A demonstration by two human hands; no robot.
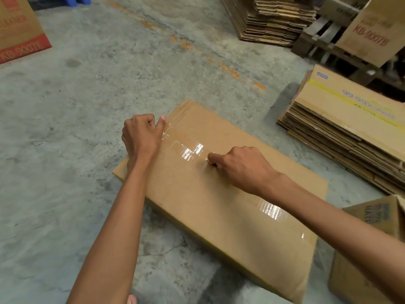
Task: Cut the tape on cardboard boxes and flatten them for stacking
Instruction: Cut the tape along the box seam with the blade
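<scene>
Keeps the cardboard box point(230, 216) on the concrete floor point(65, 150) at centre frame, sealed face up for reach, long axis running from upper centre down to lower right. Braces its upper-left end with the left hand point(140, 134), fingers curled over the edge and thumb on top, probably to stop sliding. Sets the fisted right hand point(241, 167) mid-seam on the clear tape point(192, 150), which follows that axis; cannot tell whether clamped round a cutter.

Two slim, bare forearms point(114, 227) lead to a bare left hand point(140, 132) and a bare right hand point(243, 167), knuckles and tendons standing out, thumbnail trimmed short, and a bare toe point(131, 300) shows at the bottom edge.
</scene>
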